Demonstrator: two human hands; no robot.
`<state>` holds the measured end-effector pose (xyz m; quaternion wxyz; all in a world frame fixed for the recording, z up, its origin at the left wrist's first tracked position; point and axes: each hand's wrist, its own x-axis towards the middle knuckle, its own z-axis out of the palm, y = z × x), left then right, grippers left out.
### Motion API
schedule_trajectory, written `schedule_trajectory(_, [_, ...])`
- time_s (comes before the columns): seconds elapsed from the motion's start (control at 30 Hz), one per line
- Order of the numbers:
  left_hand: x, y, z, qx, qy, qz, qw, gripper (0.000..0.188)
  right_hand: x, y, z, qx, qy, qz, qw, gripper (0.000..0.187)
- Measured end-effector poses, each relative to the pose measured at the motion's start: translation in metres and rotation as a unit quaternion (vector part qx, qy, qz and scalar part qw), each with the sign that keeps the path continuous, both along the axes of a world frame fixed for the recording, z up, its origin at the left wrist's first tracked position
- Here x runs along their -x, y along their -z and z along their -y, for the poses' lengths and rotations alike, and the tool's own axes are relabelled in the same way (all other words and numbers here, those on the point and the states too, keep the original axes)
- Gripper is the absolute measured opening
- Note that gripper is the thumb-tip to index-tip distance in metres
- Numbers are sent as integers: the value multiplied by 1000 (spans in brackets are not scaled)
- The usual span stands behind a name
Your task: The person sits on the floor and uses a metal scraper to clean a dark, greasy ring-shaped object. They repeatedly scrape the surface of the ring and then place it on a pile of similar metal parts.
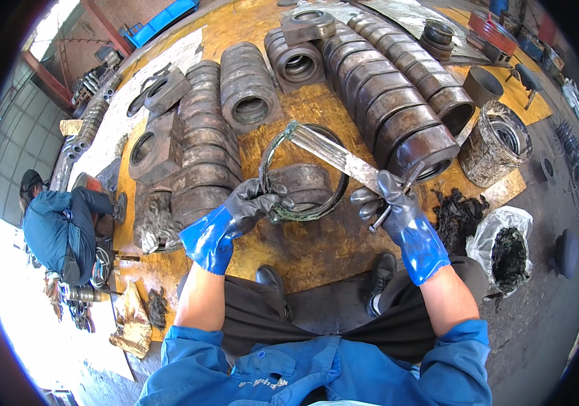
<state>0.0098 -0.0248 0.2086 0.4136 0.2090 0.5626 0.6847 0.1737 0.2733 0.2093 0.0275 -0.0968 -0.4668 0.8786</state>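
My left hand [252, 206], in a blue glove with blackened fingers, is closed around the lower left of some thin dark rings [345, 181]. Greenish residue clings to the rings near the fingers and at their top. A long flat metal scraper [330, 152] runs from my right hand [398, 203] to the rings' upper edge, where its tip touches or overlaps them. Also in my closed right hand is a thin metal rod [379, 220], its ends showing above and below the fingers. Beneath the rings, a dark metal cylinder [299, 186] rests on the stained board.
Rows of heavy metal rings [398, 122] lie left and right. To my right are a grimy bucket [496, 162], black rags [459, 220] and a plastic-lined bag of dark scraps [509, 254]. Another person [66, 227] crouches at left. A stained cloth [132, 321] lies nearby.
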Motion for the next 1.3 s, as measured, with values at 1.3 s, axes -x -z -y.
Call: schedule_trajectory(1.3, [-45,6,50,295,-208,-533,765,27,-284,73,-232,-218,471,171,837,30])
